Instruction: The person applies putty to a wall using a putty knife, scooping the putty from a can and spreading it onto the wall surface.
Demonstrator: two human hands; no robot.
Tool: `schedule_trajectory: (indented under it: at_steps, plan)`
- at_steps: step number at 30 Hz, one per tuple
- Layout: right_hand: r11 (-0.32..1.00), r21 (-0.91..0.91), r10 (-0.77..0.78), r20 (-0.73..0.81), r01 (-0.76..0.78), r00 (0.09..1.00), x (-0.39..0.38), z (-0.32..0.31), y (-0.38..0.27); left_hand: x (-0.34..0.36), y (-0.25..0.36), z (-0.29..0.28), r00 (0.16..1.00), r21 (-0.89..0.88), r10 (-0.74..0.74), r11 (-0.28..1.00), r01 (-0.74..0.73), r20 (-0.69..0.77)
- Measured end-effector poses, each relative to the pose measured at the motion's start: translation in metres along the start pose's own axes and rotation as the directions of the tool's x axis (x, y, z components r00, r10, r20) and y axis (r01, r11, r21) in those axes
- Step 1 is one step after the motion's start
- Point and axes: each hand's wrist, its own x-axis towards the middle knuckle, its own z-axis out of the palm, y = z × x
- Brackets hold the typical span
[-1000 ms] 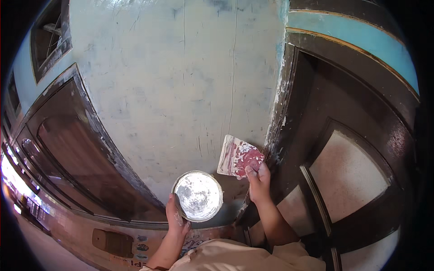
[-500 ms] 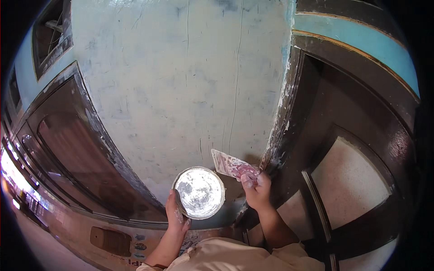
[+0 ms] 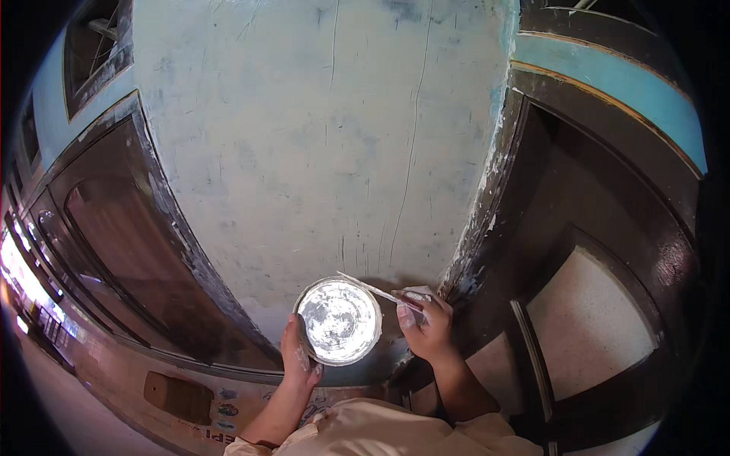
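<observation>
My left hand (image 3: 296, 356) grips the side of a round tub (image 3: 379, 327), its thumb along the near left wall. White paste (image 3: 339, 322) coats the inside of the tub, with grey patches showing through. In my right hand (image 3: 428, 328) is a flat putty scraper (image 3: 378, 290), seen almost edge-on. Its far end lies at the tub's upper rim; whether it touches cannot be made out. White smears mark the fingers of both hands. Beyond them stands a pale, patched wall (image 3: 296, 167) with thin vertical cracks.
Dark doors flank the wall, a panelled left door (image 3: 122, 228) and a right door (image 3: 608, 213) in a recess. Paint peels along both frames. A brown object (image 3: 179, 397) lies on a printed sheet on the floor at lower left.
The scraper has turned from showing its broad, stained face to nearly edge-on, and its end has come down and left to the tub's rim. My left hand still holds the tub.
</observation>
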Motion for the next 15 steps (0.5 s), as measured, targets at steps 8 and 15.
schedule_trajectory:
  at_steps: [8, 15]
  plan:
    - [1.0, -0.014, -0.023, 0.002, 0.023, 1.0, 0.001, 0.0, 0.003, 0.003, -0.004, 0.0, 1.0, 0.034, 0.008, 0.999, -0.008, 0.001]
    - [0.919, 0.272, 0.296, -0.001, -0.285, 0.955, -0.013, 0.002, 0.025, 0.003, -0.008, 0.0, 1.0, 0.066, -0.008, 0.998, 0.009, -0.018]
